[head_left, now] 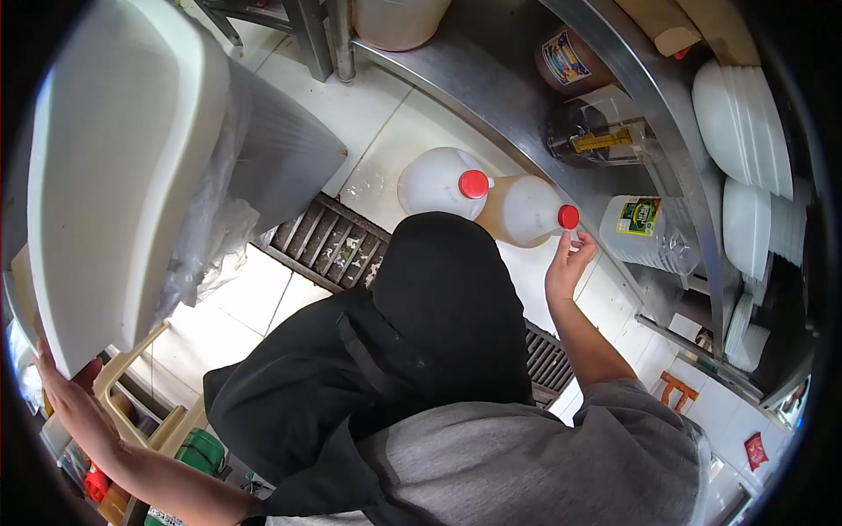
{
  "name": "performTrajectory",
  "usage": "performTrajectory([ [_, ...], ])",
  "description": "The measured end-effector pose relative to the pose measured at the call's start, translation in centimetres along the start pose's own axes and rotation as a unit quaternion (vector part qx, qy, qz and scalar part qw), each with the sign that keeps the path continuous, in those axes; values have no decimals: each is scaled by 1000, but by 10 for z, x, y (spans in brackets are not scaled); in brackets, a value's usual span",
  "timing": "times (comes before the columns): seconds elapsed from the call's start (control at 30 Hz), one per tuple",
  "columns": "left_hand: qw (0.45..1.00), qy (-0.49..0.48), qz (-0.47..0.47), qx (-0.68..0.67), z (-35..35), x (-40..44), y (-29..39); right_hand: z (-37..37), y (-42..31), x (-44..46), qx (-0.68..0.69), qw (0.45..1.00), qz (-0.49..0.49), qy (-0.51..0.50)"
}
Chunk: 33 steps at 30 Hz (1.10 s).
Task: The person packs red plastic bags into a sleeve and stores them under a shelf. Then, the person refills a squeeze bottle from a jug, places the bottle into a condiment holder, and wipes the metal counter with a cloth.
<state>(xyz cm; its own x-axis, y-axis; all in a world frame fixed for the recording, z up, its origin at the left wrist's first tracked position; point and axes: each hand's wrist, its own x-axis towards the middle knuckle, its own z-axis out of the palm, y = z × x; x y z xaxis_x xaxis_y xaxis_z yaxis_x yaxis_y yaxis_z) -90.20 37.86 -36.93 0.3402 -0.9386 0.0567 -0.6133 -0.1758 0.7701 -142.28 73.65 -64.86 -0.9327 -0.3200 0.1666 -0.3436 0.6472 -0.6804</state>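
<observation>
in the head view, your right hand (566, 270) is at the amber-tinted jug (524, 209), its fingers (581, 252) bent just beside the red cap (568, 216), though i cannot tell whether they grip. that jug rests on the tiled floor (355, 105) beside a paler jug (431, 180), near the metal shelf (491, 101). your left hand (68, 381) meets the white bin's (118, 175) edge, its fingers partly hidden, their hold unclear.

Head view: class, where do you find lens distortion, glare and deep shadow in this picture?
Head view: the steel shelf edge bows into an arc and the corners go black; same head view: floor tiles glare almost white, shadow darkens the space beside the stacked white containers, and the red jug caps look fairly crisp.
</observation>
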Motion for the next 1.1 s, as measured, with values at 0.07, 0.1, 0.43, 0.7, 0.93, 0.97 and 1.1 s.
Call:
performTrajectory([
  [0.07, 1000, 18, -3, 13, 8, -8, 9, 6, -4, -3, -4, 1000, -5, 3],
  [0.1, 999, 33, -6, 24, 12, -11, 13, 10, -19, -4, 9, 987, -116, -106],
  [0.43, 999, -16, 28, -9, -3, 2, -10, -12, -28, -22, -29, 929, -279, -240],
  [0.7, 999, 37, 31, 7, 12, -16, 4, -3, 50, 40, -9, 992, 30, -125],
  [0.93, 999, 18, 32, -3, 2, -2, -16, 57, 7, 38, 140, 971, 37, -192],
  [0.97, 999, 8, 29, 22, 2, -4, -14, 64, -12, 44, 129, 977, 51, -162],
  [1.1, 997, 5, 26, 74, 7, -12, 1, 61, -85, 78, 131, 965, 60, -221],
])
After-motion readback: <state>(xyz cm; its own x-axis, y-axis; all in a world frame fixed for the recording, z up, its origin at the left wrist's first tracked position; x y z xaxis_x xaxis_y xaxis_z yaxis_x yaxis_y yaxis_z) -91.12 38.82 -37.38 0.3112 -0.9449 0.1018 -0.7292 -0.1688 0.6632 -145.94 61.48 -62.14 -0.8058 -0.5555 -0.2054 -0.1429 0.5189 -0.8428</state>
